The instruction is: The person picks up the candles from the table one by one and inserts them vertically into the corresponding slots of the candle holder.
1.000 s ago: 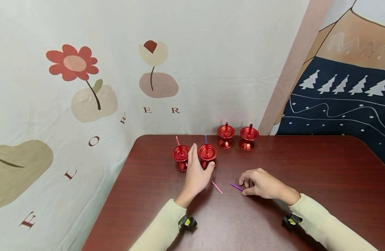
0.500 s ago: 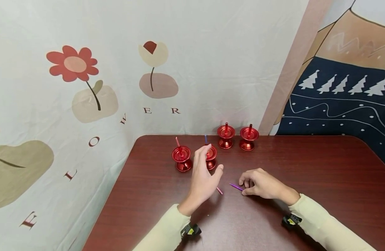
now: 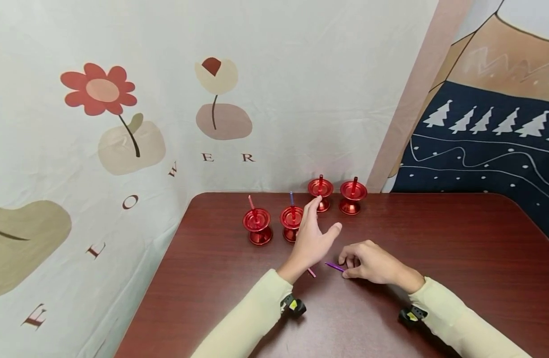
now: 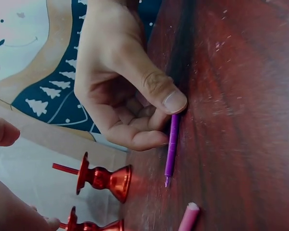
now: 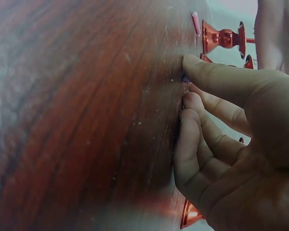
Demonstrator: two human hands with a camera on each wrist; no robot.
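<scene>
My right hand [image 3: 375,262] pinches one end of a thin purple candle [image 3: 333,267] lying at the table surface; the left wrist view shows its thumb and fingertip on the candle [image 4: 171,149]. My left hand [image 3: 311,243] hovers with fingers spread and thumb apart, holding nothing. Below its wrist lies a pink candle [image 3: 311,272], partly hidden. Behind that hand a red metal candle holder [image 3: 290,219] bears a blue candle [image 3: 292,198]. To its left, another red holder [image 3: 257,221] carries an upright pink candle [image 3: 251,201].
Two more red holders, one at the back centre [image 3: 320,188] and one to its right [image 3: 353,191], stand near the far table edge with only short red tubes on top. A printed cloth [image 3: 279,99] hangs behind the brown table [image 3: 458,248].
My left hand has moved right, from between the two front holders to in front of the blue candle's holder and the back centre one. The right hand and purple candle have hardly moved.
</scene>
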